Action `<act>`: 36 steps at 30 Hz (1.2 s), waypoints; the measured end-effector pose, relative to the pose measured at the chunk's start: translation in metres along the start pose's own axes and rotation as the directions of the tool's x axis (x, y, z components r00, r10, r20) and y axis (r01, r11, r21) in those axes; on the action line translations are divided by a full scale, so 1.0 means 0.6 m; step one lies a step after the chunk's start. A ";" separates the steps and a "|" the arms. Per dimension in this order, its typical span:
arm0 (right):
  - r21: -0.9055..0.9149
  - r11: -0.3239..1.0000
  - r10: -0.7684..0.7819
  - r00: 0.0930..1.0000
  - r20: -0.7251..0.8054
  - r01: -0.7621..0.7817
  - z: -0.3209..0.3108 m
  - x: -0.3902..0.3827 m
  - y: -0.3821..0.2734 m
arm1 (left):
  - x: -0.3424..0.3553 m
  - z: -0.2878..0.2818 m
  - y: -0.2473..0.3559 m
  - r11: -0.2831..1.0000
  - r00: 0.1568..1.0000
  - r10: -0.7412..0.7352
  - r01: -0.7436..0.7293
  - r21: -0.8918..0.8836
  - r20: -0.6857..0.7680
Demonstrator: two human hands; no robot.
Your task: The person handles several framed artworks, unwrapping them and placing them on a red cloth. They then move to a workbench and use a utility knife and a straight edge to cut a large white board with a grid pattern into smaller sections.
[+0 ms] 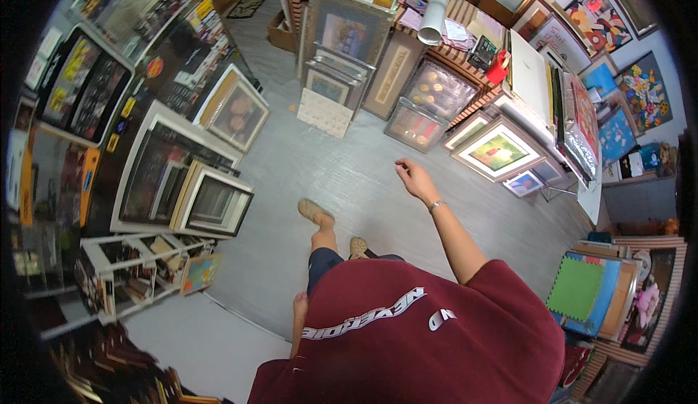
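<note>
My right hand, a metal bracelet at its wrist, hangs over the grey floor ahead of me. Its fingers are loosely bent, a little apart, and hold nothing visible. Framed pictures leaning below the counter are nearest to it, among them a light-framed one with a green and yellow image. My left hand is low at my left side, partly covered by my dark red shirt; its fingers do not show clearly. Neither hand touches any of the frames.
Empty frames lean on the left beside a white wire rack. Ahead, a striped counter bears a white paper roll and papers. Large framed pictures stand against it. Green foam mats stand at the right.
</note>
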State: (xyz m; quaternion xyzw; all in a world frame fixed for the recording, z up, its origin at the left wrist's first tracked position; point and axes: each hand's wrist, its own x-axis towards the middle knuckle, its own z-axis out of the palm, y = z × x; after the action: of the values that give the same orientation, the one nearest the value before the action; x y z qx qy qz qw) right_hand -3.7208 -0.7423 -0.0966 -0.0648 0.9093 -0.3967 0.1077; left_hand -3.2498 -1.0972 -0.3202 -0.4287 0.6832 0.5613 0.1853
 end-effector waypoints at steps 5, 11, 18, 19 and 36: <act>-0.200 0.980 0.021 0.990 0.137 0.007 0.055 0.106 -0.021 | 0.164 -0.016 0.178 0.948 0.981 -0.165 0.185 -0.258 0.098; -0.222 0.967 0.176 0.955 0.238 -0.123 0.120 0.137 0.002 | 0.297 -0.089 0.339 0.962 0.986 -0.151 0.130 -0.242 -0.071; -0.260 0.947 0.251 0.939 0.237 -0.188 0.178 0.334 0.047 | 0.393 -0.047 0.541 0.952 0.970 0.008 -0.082 -0.296 -0.242; -0.257 0.943 0.277 0.924 0.261 -0.210 0.199 0.376 0.067 | 0.402 -0.020 0.557 0.981 0.979 0.044 -0.080 -0.177 -0.198; -0.632 0.690 -0.013 0.880 0.476 0.352 0.720 1.052 0.497 | 0.354 0.461 0.690 0.743 0.757 -0.513 0.628 -0.233 0.404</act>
State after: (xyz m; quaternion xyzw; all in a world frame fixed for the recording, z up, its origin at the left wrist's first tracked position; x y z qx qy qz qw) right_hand -4.2349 -0.9741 -0.6931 -0.2803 0.9310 -0.0049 0.2336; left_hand -3.7612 -0.9203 -0.3079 -0.5503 0.3650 0.6501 0.3759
